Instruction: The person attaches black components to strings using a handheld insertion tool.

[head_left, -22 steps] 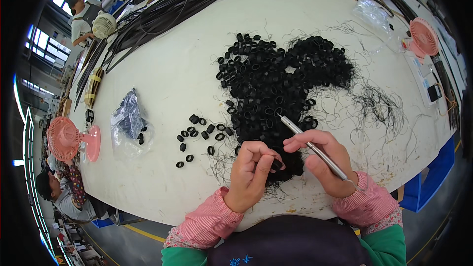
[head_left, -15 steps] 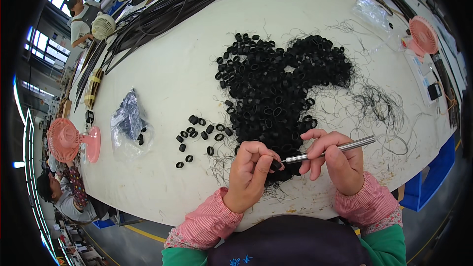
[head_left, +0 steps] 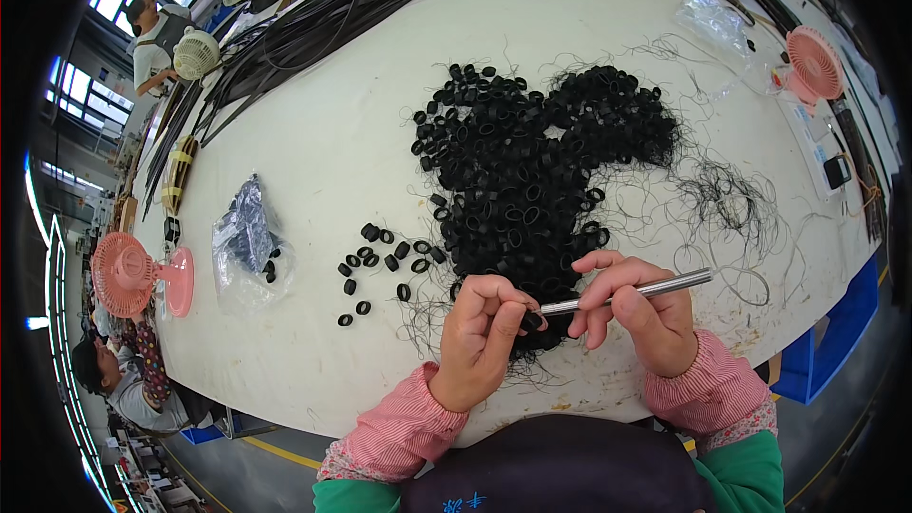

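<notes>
Between the thumb and fingers of my left hand (head_left: pixel 478 342) is a small black ring (head_left: pixel 531 321), mostly covered by the fingertips. My right hand (head_left: pixel 655 318) is closed round a slim silver pen-like tool (head_left: pixel 679 281), held nearly level and tilted up to the right. Its narrow end meets the ring at my left fingertips; whether it goes inside cannot be made out. Just beyond both hands lies a large heap of black rings (head_left: pixel 518 195). Several loose rings (head_left: pixel 391 263) are scattered left of the heap.
Loose dark threads (head_left: pixel 727 199) tangle to the right. A clear plastic bag (head_left: pixel 249 237) and a pink fan (head_left: pixel 128 274) stand left, another pink fan (head_left: pixel 814 62) far right. Long dark strips (head_left: pixel 285 43) cover the far left edge. Other people sit or stand beyond the table.
The tool has shifted slightly left and down with my right hand, its tip closer to the ring. My left hand stays almost in place, still pinching the ring.
</notes>
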Available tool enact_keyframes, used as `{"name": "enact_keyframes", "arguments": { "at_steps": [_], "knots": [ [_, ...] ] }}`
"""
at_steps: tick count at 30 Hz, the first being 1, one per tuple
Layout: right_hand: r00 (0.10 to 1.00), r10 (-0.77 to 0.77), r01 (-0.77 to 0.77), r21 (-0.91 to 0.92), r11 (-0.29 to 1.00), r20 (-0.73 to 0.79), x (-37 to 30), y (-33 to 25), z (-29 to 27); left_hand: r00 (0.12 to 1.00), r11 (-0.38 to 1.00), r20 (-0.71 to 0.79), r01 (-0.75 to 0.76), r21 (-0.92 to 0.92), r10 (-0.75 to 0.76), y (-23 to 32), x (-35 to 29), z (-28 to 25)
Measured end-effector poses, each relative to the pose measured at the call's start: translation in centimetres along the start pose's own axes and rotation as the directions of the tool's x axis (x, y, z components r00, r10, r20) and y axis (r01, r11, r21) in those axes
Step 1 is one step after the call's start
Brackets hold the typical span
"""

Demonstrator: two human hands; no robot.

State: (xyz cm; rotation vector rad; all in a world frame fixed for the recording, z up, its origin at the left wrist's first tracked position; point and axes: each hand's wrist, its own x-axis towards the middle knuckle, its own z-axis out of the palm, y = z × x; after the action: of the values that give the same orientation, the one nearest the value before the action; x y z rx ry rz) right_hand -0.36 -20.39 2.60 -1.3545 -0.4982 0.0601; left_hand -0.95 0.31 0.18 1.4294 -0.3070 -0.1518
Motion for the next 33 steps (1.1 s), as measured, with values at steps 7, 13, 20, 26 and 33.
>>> {"name": "enact_keyframes", "arguments": {
  "at_steps": [7,13,20,26,33],
  "knots": [
    [1.000,-0.009,0.009,-0.032,0.999,-0.006,0.0,-0.1,0.0,1.000,1.000,0.021,-0.002,-0.020,0.002,-0.1,-0.1,-0.1],
    [0.998,-0.053,0.052,-0.021,0.998,-0.023,0.0,0.1,-0.1,1.000,1.000,-0.003,-0.003,-0.012,0.003,0.0,0.0,0.0],
    [0.984,-0.178,0.174,-0.383,0.907,0.023,0.6,0.5,0.7,1.000,1.000,-0.015,-0.006,-0.017,0.006,-0.3,-0.1,0.2],
    [0.945,-0.311,0.295,-0.676,0.675,0.101,0.6,1.2,1.4,0.997,0.994,-0.026,-0.067,0.080,0.070,-0.9,-0.4,0.4],
    [0.977,0.142,-0.152,-0.054,0.987,-0.157,0.0,0.5,1.1,0.939,0.819,0.193,-0.343,0.461,0.284,0.2,0.7,0.1]
  ]
}}
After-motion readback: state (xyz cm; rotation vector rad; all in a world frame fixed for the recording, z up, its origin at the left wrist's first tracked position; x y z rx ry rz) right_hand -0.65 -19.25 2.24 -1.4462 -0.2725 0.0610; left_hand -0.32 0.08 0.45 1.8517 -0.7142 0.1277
